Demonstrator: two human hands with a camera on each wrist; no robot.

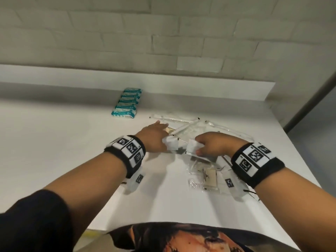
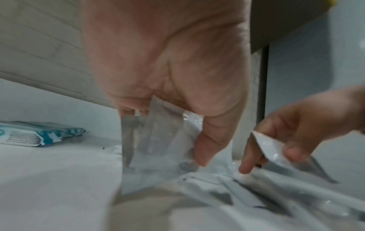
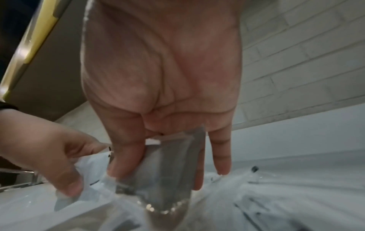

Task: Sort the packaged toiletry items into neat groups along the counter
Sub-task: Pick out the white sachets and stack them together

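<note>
**Both hands in the sachet pile**

While each grasps a small white sachet, the left hand (image 1: 154,136) pinches one (image 1: 171,144) and the right hand (image 1: 213,145) another (image 1: 193,148), above the loose pile (image 1: 203,128) on the counter (image 1: 72,142). Thin, slippery film likely crumples; pinch at sealed edges. Teal packs (image 1: 127,102) sit lined up behind.

left hand fingertips: hidden in the head view behind the left hand (image 1: 154,136) itself.
packet print: small white packet (image 2: 158,145) held by the left hand, contents blurred, unreadable.
right hand (image 1: 213,144): its clear packet (image 3: 168,168) is smeared by motion; contents cannot be told.
clear-wrapped pile (image 1: 200,124): wrappers overlap, count unclear.
teal tissue packs (image 2: 37,134): cut off by left wrist view's edge.
beige sachets (image 1: 209,176): print too small to read.
</note>
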